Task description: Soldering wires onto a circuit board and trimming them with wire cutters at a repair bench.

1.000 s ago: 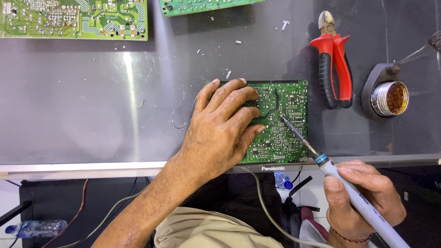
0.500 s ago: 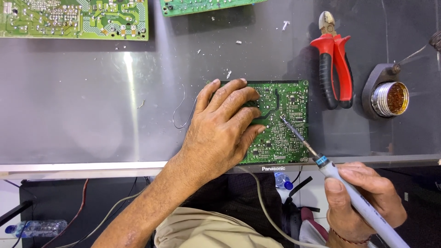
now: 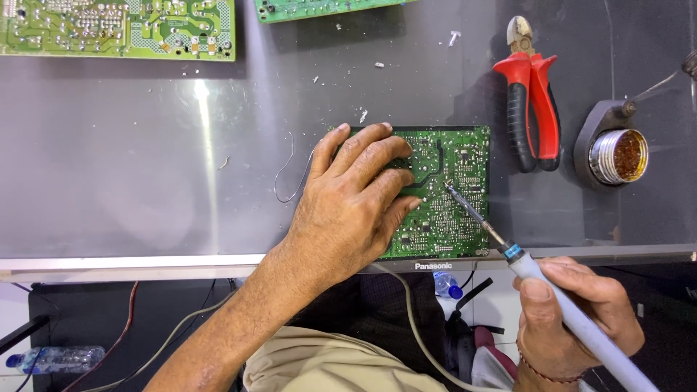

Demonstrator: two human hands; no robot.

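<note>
A small green circuit board (image 3: 450, 196) lies near the front edge of a dark grey work surface (image 3: 145, 167). My left hand (image 3: 348, 207) presses flat on the board's left half, fingers spread over it. My right hand (image 3: 573, 327) grips a grey-handled soldering iron (image 3: 552, 297) below the surface's edge. Its metal tip touches the board right of the middle, just off my left fingertips. A thin strand of solder wire (image 3: 290, 170) curls on the surface beside my left thumb.
Red-handled cutters (image 3: 534, 101) lie to the right of the board. A round tin of brass tip-cleaning wool (image 3: 617, 156) sits on a stand at far right. Two more green boards (image 3: 116, 29) (image 3: 319, 7) lie along the back edge. A water bottle (image 3: 51, 358) is on the floor.
</note>
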